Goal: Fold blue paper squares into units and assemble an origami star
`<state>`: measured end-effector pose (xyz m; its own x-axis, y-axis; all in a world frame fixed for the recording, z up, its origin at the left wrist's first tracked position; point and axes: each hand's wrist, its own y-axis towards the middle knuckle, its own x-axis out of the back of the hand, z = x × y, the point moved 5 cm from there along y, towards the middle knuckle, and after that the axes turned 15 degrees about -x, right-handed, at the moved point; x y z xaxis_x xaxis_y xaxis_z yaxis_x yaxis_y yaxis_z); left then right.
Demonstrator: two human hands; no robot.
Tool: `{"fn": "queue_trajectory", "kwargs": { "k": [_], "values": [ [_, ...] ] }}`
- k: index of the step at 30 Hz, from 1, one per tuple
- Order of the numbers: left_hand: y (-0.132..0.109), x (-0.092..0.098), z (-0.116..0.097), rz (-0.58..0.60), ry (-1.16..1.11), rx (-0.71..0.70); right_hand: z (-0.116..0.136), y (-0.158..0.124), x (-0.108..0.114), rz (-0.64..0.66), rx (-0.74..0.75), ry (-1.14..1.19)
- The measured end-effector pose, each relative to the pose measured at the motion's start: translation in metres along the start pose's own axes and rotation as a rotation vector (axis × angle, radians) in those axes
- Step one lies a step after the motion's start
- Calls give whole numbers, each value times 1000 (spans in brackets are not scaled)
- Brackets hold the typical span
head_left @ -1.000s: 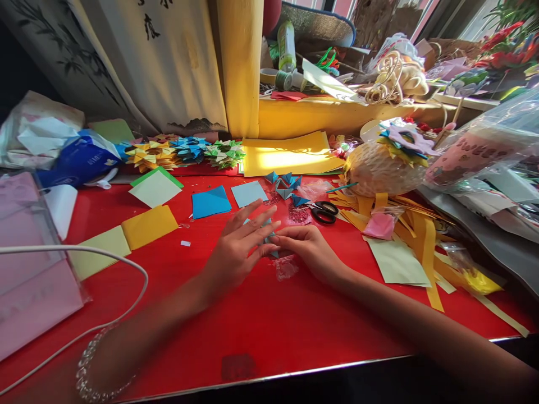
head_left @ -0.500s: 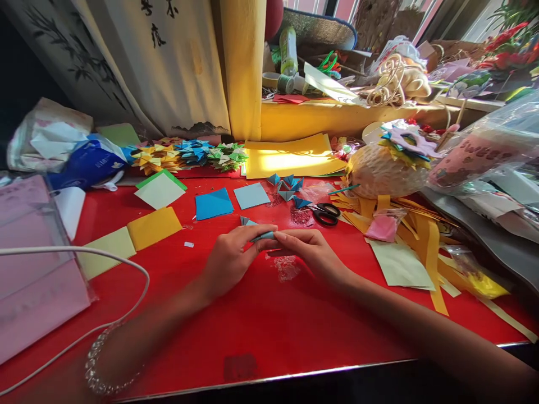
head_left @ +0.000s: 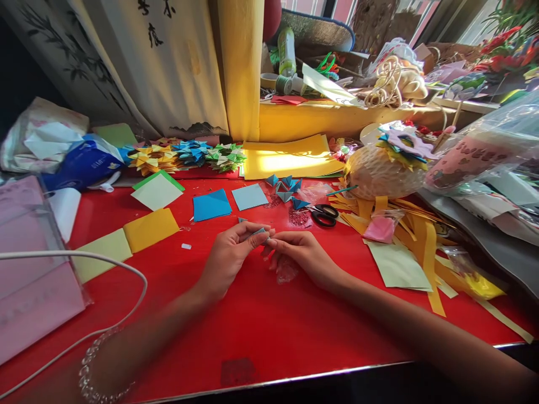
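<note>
My left hand (head_left: 229, 255) and my right hand (head_left: 301, 253) meet over the red table (head_left: 261, 325), both pinching a small folded piece of light blue paper (head_left: 257, 232) between their fingertips. The paper is lifted slightly off the table and mostly hidden by my fingers. Just behind my hands lie a blue paper square (head_left: 211, 204) and a pale blue square (head_left: 250, 196). Several small folded blue pieces (head_left: 286, 187) sit further back. Black-handled scissors (head_left: 323, 214) lie to the right of them.
Yellow (head_left: 150, 229) and pale green (head_left: 101, 253) paper squares lie at left, near a white cable (head_left: 76, 255) and a pink box (head_left: 29, 269). Folded paper stars (head_left: 187, 152) line the back. Yellow paper strips (head_left: 425, 247) and a woven ball (head_left: 383, 168) crowd the right.
My left hand went from lying flat with spread fingers on the paper to pinching it. Both hands have lifted the folded piece off the table and keep it between them.
</note>
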<state>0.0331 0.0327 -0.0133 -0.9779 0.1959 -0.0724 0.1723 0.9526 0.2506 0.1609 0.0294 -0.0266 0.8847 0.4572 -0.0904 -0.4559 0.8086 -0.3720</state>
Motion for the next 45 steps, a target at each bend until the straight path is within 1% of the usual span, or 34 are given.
{"fn": "queue_trajectory", "kwargs": {
  "k": [2,6,9,11,13,16,18,21,23,27,30,35,36,37,39,40,41,43,45],
  "values": [
    [0,0,1,23,35,9,2,0,2,-38,32,-4],
    [1,1,0,85,189,-8,6,-2,5,-128,116,-26],
    [2,-1,0,136,191,-17,5,-2,4,-118,120,-38],
    [2,0,2,137,152,1,4,-2,4,-107,103,-46],
    [4,2,3,126,167,4,2,0,4,-78,58,-69],
    [5,5,1,144,308,-30,-3,2,1,9,-19,-148],
    [3,5,-3,179,451,-57,-4,2,-1,47,-29,-215],
    [-1,1,-9,256,680,-135,-3,0,-3,24,15,-327],
    [-5,-4,-10,318,747,-179,-1,-3,-3,-11,57,-386],
    [-9,-7,-4,354,676,-141,0,-5,-5,-23,85,-398],
    [-7,-7,-3,375,652,-179,-1,-3,-6,10,83,-401],
    [2,-4,-9,329,589,-209,-3,5,-4,51,50,-364],
    [4,-2,-9,309,580,-205,-2,6,-2,18,71,-385],
    [6,1,-10,282,576,-200,1,7,1,-41,119,-428],
    [9,7,-11,223,541,-175,11,6,10,-216,251,-526],
    [11,10,-10,199,511,-151,15,5,15,-288,293,-540],
    [12,13,-9,187,458,-104,18,5,21,-327,307,-530],
    [15,17,-10,162,429,-109,21,5,32,-365,294,-414],
    [16,18,-13,126,399,-128,23,4,37,-391,299,-352]
  ]
}}
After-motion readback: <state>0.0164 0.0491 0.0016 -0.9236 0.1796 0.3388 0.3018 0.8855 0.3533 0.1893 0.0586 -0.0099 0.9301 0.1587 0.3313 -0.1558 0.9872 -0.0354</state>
